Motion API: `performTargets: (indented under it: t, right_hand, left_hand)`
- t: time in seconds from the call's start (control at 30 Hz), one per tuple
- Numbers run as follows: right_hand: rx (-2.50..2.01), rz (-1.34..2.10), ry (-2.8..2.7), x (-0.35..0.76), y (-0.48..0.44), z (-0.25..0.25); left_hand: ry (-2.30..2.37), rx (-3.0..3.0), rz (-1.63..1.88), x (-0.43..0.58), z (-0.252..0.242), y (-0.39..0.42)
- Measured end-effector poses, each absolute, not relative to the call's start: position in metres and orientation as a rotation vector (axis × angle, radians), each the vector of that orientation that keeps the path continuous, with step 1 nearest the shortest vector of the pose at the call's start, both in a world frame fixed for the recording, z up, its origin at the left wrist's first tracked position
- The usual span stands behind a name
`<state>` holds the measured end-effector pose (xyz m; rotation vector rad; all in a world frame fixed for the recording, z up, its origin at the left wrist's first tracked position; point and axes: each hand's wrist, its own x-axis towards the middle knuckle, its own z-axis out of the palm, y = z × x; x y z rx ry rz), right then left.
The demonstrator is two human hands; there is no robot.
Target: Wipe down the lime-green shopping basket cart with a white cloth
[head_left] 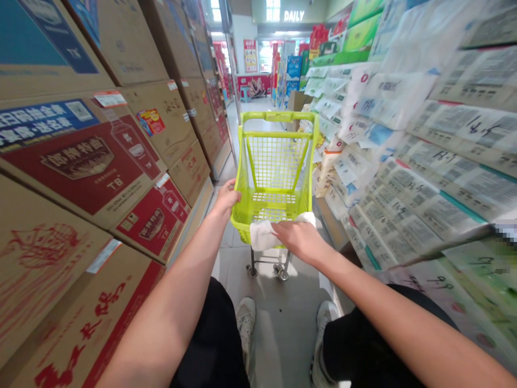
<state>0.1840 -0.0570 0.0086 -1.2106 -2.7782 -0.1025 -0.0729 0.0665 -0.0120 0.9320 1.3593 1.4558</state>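
Observation:
A lime-green shopping cart (276, 121) with a lattice basket stands in the aisle in front of me, on metal legs with small wheels. My left hand (227, 198) grips the cart's left rim, its fingers wrapped over the edge. At the near rim, my right hand (299, 240) is pressed on a white cloth (262, 235), which drapes over the edge, with part of it showing beyond the hand. Only the lattice panels and floor of the basket are visible inside.
Stacked cardboard cartons (97, 161) line the left side, close to my left arm. Packs of paper goods (424, 188) fill the right side, with a low ledge below. My shoes (245, 318) are on the floor either side behind the cart. A blue stool (245, 94) is far ahead.

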Motion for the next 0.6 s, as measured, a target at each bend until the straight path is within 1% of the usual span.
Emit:
performTargets:
  t: [0.23, 0.33, 0.47, 0.6]
  right_hand:
    - [-1.152, -0.151, -2.74, 0.159, -0.068, -0.004]
    - [-1.176, -0.157, -2.739, 0.149, -0.076, -0.005]
    - [-1.171, -0.13, -2.756, 0.151, -0.078, 0.003]
    - [-1.236, -0.135, -2.759, 0.164, -0.071, 0.011]
  left_hand:
    - [1.185, 0.871, 1.584, -0.02, -0.016, 0.025]
    - [1.19, 0.836, 1.603, -0.006, -0.016, 0.012]
    - [1.223, 0.826, 1.544, -0.017, -0.014, 0.021]
    - [1.351, 0.859, 1.443, -0.047, -0.008, 0.044]
